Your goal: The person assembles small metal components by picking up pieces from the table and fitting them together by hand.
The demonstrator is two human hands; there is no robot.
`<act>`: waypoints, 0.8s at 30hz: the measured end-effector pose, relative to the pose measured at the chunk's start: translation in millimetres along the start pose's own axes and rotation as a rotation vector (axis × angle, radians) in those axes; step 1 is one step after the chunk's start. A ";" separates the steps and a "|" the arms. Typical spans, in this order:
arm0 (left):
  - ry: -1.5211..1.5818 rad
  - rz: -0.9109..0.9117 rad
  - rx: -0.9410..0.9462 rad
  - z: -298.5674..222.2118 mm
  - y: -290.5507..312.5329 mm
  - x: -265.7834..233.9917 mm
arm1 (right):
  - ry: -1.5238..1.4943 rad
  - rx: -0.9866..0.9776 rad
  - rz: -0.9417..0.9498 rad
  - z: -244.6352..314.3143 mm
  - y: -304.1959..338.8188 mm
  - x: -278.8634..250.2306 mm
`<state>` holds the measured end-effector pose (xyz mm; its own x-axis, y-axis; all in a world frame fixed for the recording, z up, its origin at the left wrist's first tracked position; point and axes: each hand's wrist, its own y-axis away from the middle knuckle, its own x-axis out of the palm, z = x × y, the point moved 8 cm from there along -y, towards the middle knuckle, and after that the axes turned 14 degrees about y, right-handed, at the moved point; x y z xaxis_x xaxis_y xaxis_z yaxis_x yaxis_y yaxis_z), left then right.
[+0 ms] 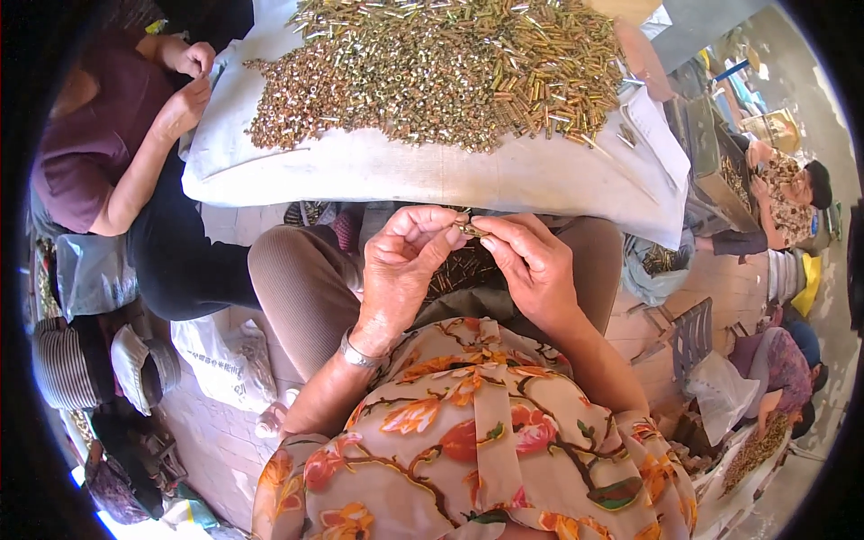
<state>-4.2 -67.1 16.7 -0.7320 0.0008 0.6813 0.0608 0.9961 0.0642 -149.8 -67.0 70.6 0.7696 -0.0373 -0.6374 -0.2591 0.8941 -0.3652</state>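
Observation:
My left hand [405, 256] and my right hand [535, 265] meet over my lap, just in front of the table's near edge. Thumbs and fingertips of both pinch a small brass-coloured metal part [469, 229]. Its exact kind is too small to make out. Below my hands, between my knees, more metal pieces [463, 268] lie in a dark holder, partly hidden by my fingers. Ahead, a wide heap of brass-coloured metal parts [423, 81] covers much of the white cloth-covered table [387, 175], with short ring-like pieces at left and longer tubes at right.
At the left sits a co-worker in a dark top [103, 135], hands raised by the table. A plastic bag of parts [657, 270] stands right of my knee; a white bag [225, 360] lies on the floor at left. Other people and a folding chair [693, 333] are farther right.

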 end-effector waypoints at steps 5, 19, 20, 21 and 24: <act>-0.041 -0.011 0.039 -0.4 0.4 7.2 | -0.030 0.008 -0.022 -2.5 -0.4 -5.0; -0.269 0.062 0.219 -7.2 3.4 14.5 | -0.007 -0.057 -0.028 -3.3 1.4 -10.8; -0.269 0.063 0.218 -8.0 3.7 15.2 | -0.016 -0.069 -0.029 -4.1 1.4 -10.6; -0.321 0.049 0.208 -8.6 3.9 15.4 | -0.025 -0.080 -0.029 -4.3 1.4 -10.7; -0.365 0.048 0.218 -9.2 3.1 15.3 | 0.020 -0.111 -0.025 -1.7 0.7 -11.2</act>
<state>-8.9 -64.9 34.0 -0.9264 0.0402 0.3743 -0.0151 0.9895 -0.1437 -159.6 -66.7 76.3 0.7651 -0.0692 -0.6402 -0.3034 0.8381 -0.4533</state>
